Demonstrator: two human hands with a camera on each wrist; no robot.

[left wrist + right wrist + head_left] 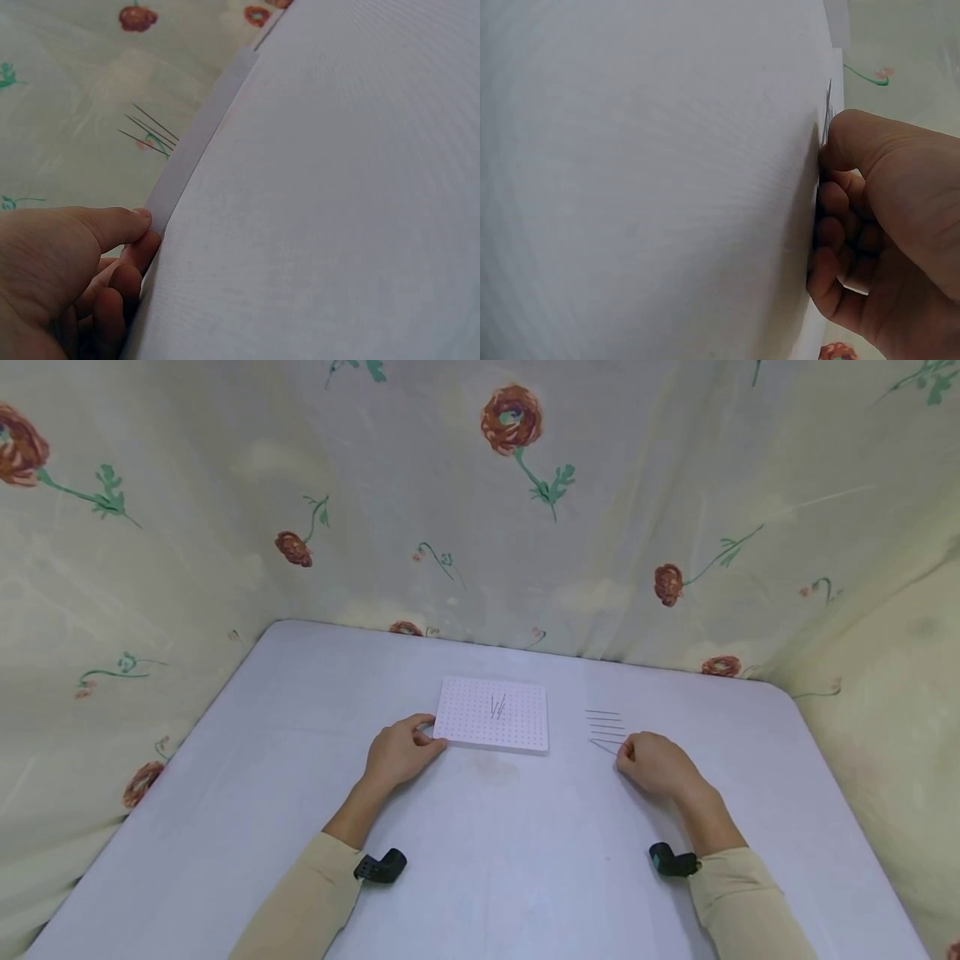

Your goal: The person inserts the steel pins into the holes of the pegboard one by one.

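A white pegboard [465,717] dotted with small holes lies flat near the table's middle. Three thin dark metal pins [498,707] stand in it, leaning different ways; in the left wrist view these pins [150,131] rise past the board's edge. My left hand [401,750] grips the board's near left corner, thumb on the front side and fingers around the left side. To the right of the board, several like pins [606,725] lie in a row. My right hand [654,764] is down at the nearest ones, thumb and forefinger pinching the end of a slanted pin [603,747].
The white table [517,860] has a flowered curtain [360,527] hanging behind it and at both sides. A black wrist camera [381,866] sits on the left cuff, another wrist camera [672,860] on the right.
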